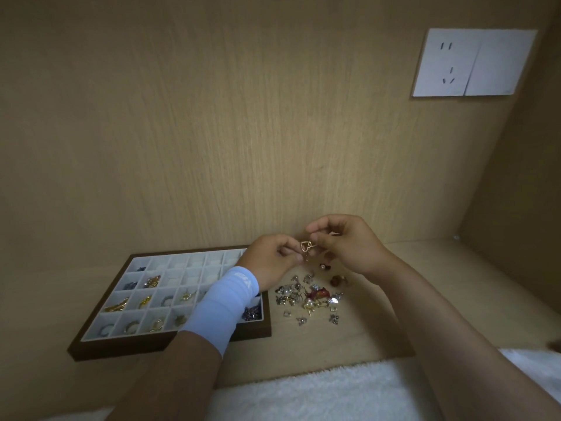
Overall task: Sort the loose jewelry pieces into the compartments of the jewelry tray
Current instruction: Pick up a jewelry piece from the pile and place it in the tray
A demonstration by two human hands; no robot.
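Above the bench (425, 268), just over the far edge of the loose jewelry pile (309, 297), both hands meet on one gold heart-shaped piece (306, 246). The left hand (274, 261) pinches it from the left with curled fingertips. The right hand (349, 244) pinches it from the right between thumb and forefinger, its other fingers bent above. A small part dangles below the heart.

The jewelry tray (170, 344) lies just left of the pile, partly under the left forearm. Several of its white compartments hold gold, silver and blue pieces.

A pale blue sleeve (224, 305) covers the left wrist. It has white lettering near the cuff, which is too small and turned to read. The white wall socket (473, 62) at upper right shows no readable writing.
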